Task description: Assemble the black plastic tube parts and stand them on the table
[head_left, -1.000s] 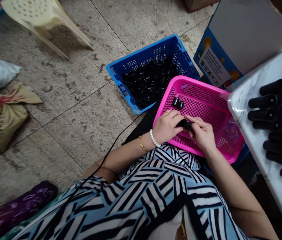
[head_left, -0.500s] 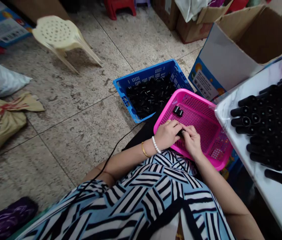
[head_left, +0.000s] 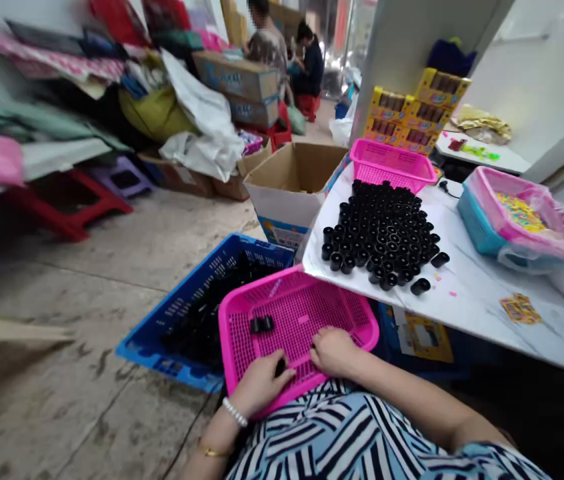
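A pink mesh basket (head_left: 289,280) rests on my lap, tilted a little, with two short black cylinders (head_left: 262,325) lying together inside it. My left hand (head_left: 262,383), wearing a pearl bracelet, is over the basket's near left side. Between its thumb and forefinger shows a dark bit of a black cylinder (head_left: 281,366), mostly covered by the fingers. To its right, my right hand (head_left: 335,351) has its fingers curled down over the mesh; whatever they grip is hidden. The two hands are apart.
Beyond the basket, a blue crate (head_left: 182,293) of black pieces sits on the floor. Many black cylinders (head_left: 387,233) stand on the white table (head_left: 482,320) at right. An open carton (head_left: 282,200) stands behind. Two people sit far back.
My view has swung up and to the right, bringing the whole table and the far room into sight. My hands, close together around a black piece before, have moved apart.
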`<state>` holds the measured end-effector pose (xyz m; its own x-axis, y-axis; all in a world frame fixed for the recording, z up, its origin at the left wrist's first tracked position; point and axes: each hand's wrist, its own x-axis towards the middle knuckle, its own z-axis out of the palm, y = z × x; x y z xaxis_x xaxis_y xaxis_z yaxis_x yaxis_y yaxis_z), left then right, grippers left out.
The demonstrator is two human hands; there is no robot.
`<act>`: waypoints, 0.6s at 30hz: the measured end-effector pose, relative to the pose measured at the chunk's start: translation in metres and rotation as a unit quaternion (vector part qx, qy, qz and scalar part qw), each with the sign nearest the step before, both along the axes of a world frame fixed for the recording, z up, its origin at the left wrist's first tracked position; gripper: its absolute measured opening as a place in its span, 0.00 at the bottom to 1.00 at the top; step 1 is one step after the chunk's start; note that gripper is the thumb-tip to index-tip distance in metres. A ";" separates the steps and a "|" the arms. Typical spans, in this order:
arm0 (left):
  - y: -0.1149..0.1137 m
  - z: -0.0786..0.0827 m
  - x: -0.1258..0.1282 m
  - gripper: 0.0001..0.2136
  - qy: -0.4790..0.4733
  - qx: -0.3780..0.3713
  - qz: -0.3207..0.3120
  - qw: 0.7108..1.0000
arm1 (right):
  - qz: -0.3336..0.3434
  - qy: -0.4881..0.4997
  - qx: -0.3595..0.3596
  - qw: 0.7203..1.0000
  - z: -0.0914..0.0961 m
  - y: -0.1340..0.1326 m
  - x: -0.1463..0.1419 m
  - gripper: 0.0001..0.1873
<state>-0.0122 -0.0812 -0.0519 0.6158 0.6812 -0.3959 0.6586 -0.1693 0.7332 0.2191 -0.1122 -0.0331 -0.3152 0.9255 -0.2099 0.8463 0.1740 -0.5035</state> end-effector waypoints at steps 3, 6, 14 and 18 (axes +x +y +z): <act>-0.004 0.016 -0.004 0.09 -0.009 -0.003 -0.039 0.999 | 0.017 0.038 0.030 0.999 0.013 -0.024 0.016 0.11; -0.006 0.020 0.001 0.09 -0.030 -0.003 -0.037 0.999 | 0.018 0.100 0.079 0.992 0.030 -0.042 0.028 0.19; 0.056 0.056 0.004 0.17 -0.088 0.052 0.098 0.990 | -0.317 0.166 0.420 0.834 0.125 -0.062 0.177 0.20; 0.137 0.119 0.033 0.22 -0.157 0.152 0.214 0.952 | -0.480 -0.040 0.418 0.770 0.141 -0.038 0.307 0.21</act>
